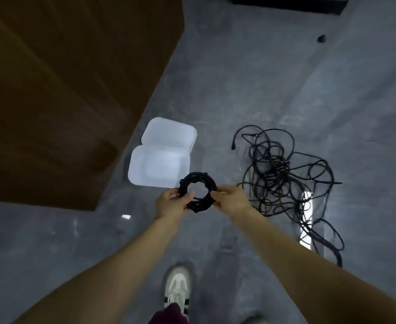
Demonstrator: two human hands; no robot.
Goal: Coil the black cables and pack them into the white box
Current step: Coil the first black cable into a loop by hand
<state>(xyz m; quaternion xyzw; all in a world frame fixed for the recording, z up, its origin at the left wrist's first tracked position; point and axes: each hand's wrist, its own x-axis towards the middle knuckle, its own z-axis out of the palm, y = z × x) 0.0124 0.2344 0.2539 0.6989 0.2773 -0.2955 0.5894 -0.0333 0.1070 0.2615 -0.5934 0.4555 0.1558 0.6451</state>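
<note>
Matt black cables (283, 174), smooth white plastic box (159, 167), glossy grey floor (239, 90), brown wooden panel (63, 90).

There is only one view, from a camera worn on the person's head. It looks steeply down and a little forward at the grey floor (239, 90). Both forearms enter from the bottom edge, and the left hand (172, 203) and the right hand (231, 199) meet near the middle. The wide lens bends lines near the edges. One shoe (178, 288) shows at the bottom.
</note>
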